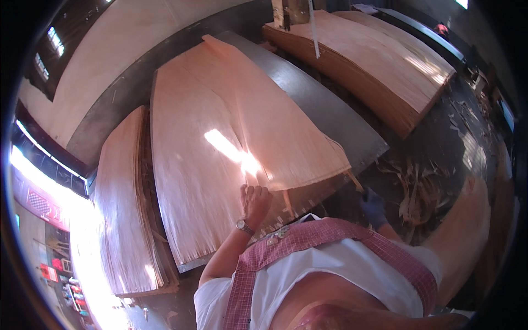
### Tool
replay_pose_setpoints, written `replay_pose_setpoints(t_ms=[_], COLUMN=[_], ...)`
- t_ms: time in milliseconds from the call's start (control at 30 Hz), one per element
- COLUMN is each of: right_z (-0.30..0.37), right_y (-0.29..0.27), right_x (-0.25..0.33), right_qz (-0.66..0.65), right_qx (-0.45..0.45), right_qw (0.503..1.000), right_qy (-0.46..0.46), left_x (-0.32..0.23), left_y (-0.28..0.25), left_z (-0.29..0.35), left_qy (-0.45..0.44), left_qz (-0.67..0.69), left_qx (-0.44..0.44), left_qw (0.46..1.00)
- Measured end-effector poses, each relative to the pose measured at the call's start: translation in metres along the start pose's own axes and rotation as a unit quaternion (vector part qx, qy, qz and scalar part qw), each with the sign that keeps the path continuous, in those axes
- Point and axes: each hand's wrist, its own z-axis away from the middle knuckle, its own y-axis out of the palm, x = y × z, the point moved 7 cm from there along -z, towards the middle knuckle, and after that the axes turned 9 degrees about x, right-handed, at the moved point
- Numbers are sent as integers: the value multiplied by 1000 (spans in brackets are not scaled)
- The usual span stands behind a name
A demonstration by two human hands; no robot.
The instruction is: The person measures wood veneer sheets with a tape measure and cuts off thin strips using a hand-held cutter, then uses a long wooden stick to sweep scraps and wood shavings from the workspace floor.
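Note:
A large, thin wood veneer sheet [198, 110] lies over a metal-topped table [330, 121], with a raised crease running down its middle. My bare left hand [256, 202], a watch on its wrist, is at the sheet's near edge with its fingers curled closed on the veneer. My right hand [374, 210] wears a blue-grey glove and hangs past the table's near right corner. Its fingers are dark and blurred. A narrow veneer strip [353, 180] sticks out from the sheet's right corner toward this glove; whether they touch is unclear.
A thick veneer stack [124, 209] stands on the left, close to the table. Another tall stack [363, 60] is at the far right, beside a wooden post [291, 14]. Torn veneer scraps [415, 192] litter the floor on the right. Bright sunlight enters at the left.

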Motion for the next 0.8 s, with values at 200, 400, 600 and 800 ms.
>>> replay_pose_setpoints(t_ms=[200, 400, 600, 800], right_z=[-40, -69, -111, -165], right_y=[-57, -106, -148, -108], right_x=[-71, -64, -34, -35], right_qz=[138, 156, 154, 204], right_qx=[-94, -100, -149, -150], right_qw=[986, 981, 975, 961], right_qy=[-23, -48, -63, -112], left_x=[3, 33, 36, -11], left_y=[-5, -60, -82, -19], left_z=[3, -4, 7, -9], left_qy=[-23, -120, -148, -71], left_qz=[-6, -11, -35, -12], left_qx=[-7, -70, -116, -22], left_qw=[1000, 990, 982, 997])
